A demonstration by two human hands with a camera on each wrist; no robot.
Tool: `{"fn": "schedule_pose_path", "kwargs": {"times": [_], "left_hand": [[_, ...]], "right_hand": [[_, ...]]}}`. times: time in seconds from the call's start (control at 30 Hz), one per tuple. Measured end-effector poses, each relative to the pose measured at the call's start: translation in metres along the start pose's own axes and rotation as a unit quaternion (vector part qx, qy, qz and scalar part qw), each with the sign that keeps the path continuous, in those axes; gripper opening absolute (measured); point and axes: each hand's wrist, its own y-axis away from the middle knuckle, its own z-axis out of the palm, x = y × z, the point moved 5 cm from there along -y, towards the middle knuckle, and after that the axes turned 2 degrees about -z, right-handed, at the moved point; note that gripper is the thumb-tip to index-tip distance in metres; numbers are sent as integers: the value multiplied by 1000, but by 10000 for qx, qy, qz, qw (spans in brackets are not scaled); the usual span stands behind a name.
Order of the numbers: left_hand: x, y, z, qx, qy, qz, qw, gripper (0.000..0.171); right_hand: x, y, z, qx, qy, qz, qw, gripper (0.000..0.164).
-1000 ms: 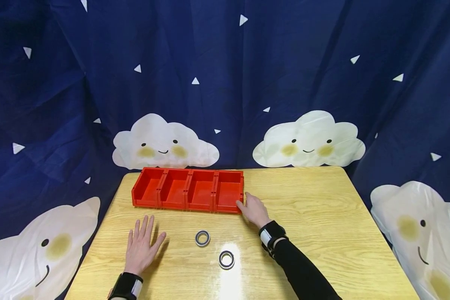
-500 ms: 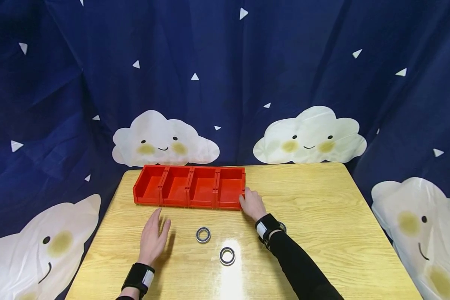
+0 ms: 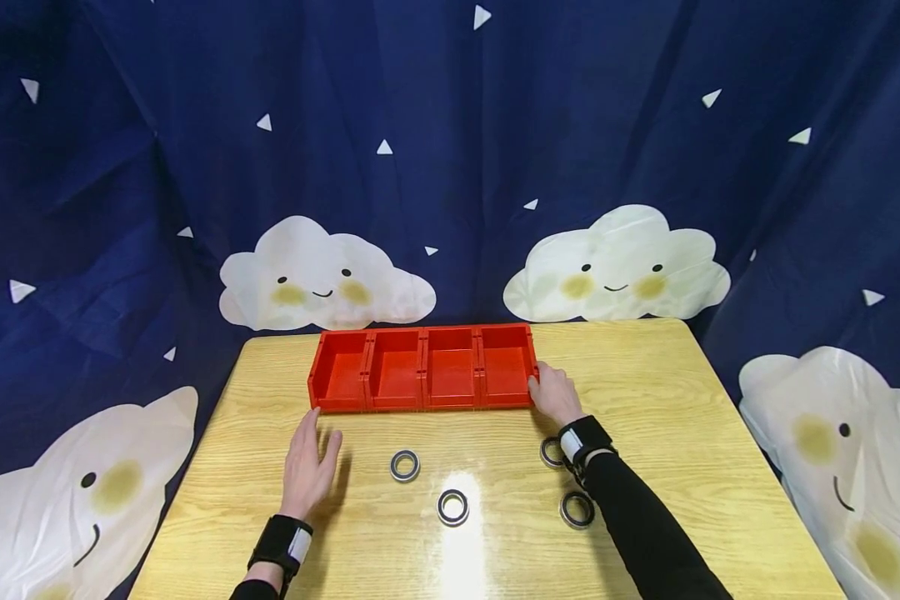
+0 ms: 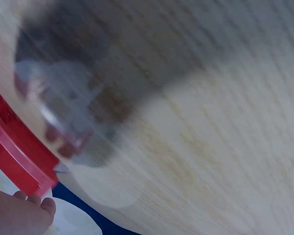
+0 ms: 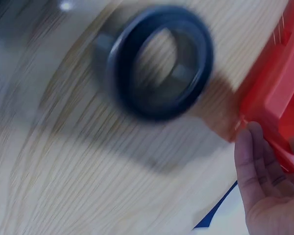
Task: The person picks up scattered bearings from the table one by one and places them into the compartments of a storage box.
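A row of red storage bins (image 3: 424, 367), several joined side by side, stands toward the back of the table. My right hand (image 3: 557, 396) pinches the right end wall; in the right wrist view its thumb overlaps the rim of the bins (image 5: 272, 105) and its fingers lie along the outside. Below the left front corner, my left hand (image 3: 306, 471) holds nothing, thumb apart from its relaxed fingers. In the left wrist view, its fingertips appear right at the end of the bins (image 4: 19, 156).
On the wooden table (image 3: 390, 558) lie a ball bearing (image 3: 393, 466) and a second bearing (image 3: 440, 507) in the middle. Two more lie by the right forearm, one bearing (image 3: 544, 452) partly behind the wristband. A blue cloud-patterned curtain (image 3: 465, 167) hangs behind.
The row of bins has slid right along with my right hand. My left hand has moved right, toward the bins' left corner, its fingers drawn together. Bearings beside the right forearm have come into view.
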Motion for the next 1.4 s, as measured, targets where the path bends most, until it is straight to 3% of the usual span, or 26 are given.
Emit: {"fn": "schedule_pose_path", "kwargs": {"times": [0.2, 0.37, 0.5, 0.93, 1.4], "left_hand": [[-2, -9, 9, -306, 500, -505, 9970, 62], [-1, -14, 20, -792, 1152, -1001, 9851, 66], [5, -16, 28, -1101, 1404, -1160, 9771, 69], [29, -13, 50, -1624, 1457, -1151, 9691, 65], [42, -19, 62, -1645, 1511, -975, 9699, 62]], "right_hand": [[29, 6, -21, -131, -13, 193, 9997, 30], [49, 12, -32, -308, -16, 435, 9986, 36], [61, 17, -40, -362, 10, 527, 9979, 39], [90, 35, -53, -22, -10, 383, 9993, 37], [101, 45, -56, -135, -99, 700, 9974, 42]]}}
